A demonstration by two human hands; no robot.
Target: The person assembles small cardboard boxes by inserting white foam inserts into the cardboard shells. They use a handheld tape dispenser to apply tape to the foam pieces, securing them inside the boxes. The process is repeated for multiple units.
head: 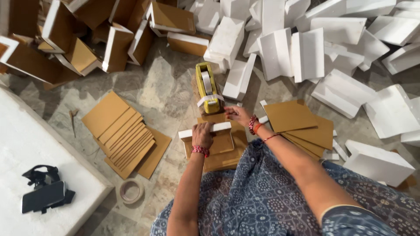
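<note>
On the stone floor (166,87), cardboard sheets (122,133) lie left; the left hand (202,134) presses flat, fingers curled over a foam-edged cardboard piece (210,137), while the right hand (238,114) pinches tape beside the yellow tape dispenser (207,87).

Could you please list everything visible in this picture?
yellow tape dispenser: one, on the floor, centre.
white foam blocks: many, piled at top right.
foam pieces faced with brown board: many, top left.
brown cardboard sheets: two stacks, left and right of the lap.
tape roll: one, pale, lower left.
black phone: one, on a white slab.
left hand: presses a white foam strip.
right hand: beside the dispenser.
</note>
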